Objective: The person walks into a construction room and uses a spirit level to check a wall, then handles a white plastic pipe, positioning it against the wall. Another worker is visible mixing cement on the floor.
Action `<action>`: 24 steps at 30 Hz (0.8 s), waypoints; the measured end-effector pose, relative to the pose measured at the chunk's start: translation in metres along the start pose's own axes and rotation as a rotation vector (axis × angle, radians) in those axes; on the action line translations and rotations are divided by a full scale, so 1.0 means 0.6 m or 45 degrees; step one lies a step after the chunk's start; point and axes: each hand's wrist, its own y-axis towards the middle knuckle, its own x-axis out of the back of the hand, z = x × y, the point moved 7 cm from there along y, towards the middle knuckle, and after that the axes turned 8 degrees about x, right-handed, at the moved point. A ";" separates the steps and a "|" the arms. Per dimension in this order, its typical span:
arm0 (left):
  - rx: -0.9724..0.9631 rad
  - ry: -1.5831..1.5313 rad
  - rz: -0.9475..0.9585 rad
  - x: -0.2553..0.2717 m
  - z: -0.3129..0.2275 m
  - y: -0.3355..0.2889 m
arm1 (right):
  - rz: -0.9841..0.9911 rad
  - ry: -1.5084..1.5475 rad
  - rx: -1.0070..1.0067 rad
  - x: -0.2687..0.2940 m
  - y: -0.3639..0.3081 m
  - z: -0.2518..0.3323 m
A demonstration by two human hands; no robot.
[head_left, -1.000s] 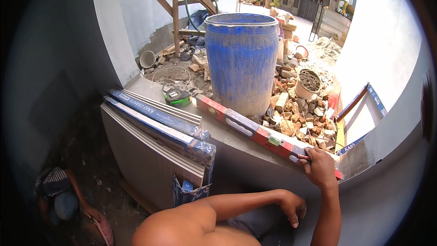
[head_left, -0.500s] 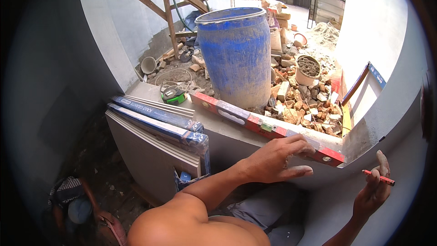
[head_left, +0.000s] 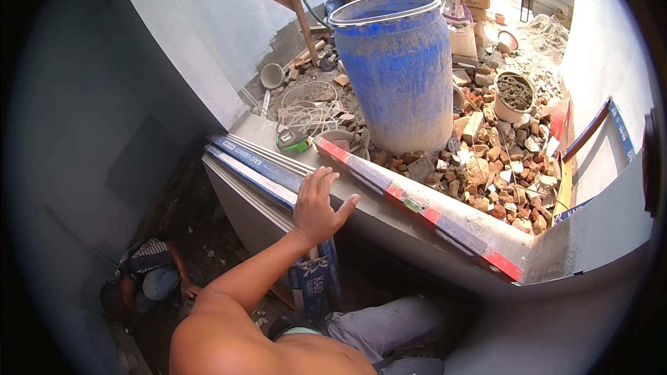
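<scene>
My left hand (head_left: 319, 207) is raised over the edge of a stack of large tiles (head_left: 243, 198), its fingers stretched and the thumb apart, with nothing in it. Blue-and-white cardboard packaging (head_left: 257, 164) wraps part of that stack, which leans against the low wall. A red and grey spirit level (head_left: 406, 201) lies along the window-like sill, to the right of this hand. Beyond my fingertips, a green and black tape measure (head_left: 293, 140) rests near the sill's left end. My right hand is outside the picture.
Past the sill stands a blue drum (head_left: 399, 73) amid broken brick rubble (head_left: 479, 173). A bucket of mortar (head_left: 514, 95) sits on the rubble, near a wooden trestle (head_left: 300, 14). At lower left, another person (head_left: 153, 267) crouches on the floor.
My left hand has moved left, from above the spirit level to over the tile stack. My right hand, which held a red pencil, has left the picture. The view has shifted.
</scene>
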 end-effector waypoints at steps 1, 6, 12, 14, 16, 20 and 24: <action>0.029 -0.009 0.039 -0.003 0.000 0.001 | 0.083 0.025 -0.024 -0.005 0.004 0.003; 0.130 0.059 0.238 -0.023 0.009 0.008 | 0.504 0.211 -0.505 0.004 -0.008 -0.024; 0.378 -0.068 0.513 0.066 0.009 0.006 | 0.798 0.390 -0.827 -0.010 -0.004 -0.050; 0.364 0.014 0.544 0.151 0.024 -0.001 | 0.863 0.424 -0.864 -0.014 0.003 -0.051; 0.447 0.064 0.527 0.243 0.065 -0.005 | 0.956 0.448 -0.906 -0.019 -0.002 -0.055; 0.732 0.216 0.418 0.403 0.193 0.041 | 0.956 0.551 -0.946 -0.026 -0.042 -0.086; 0.774 0.317 0.172 0.520 0.298 0.164 | 1.025 0.451 -0.981 -0.045 -0.078 -0.120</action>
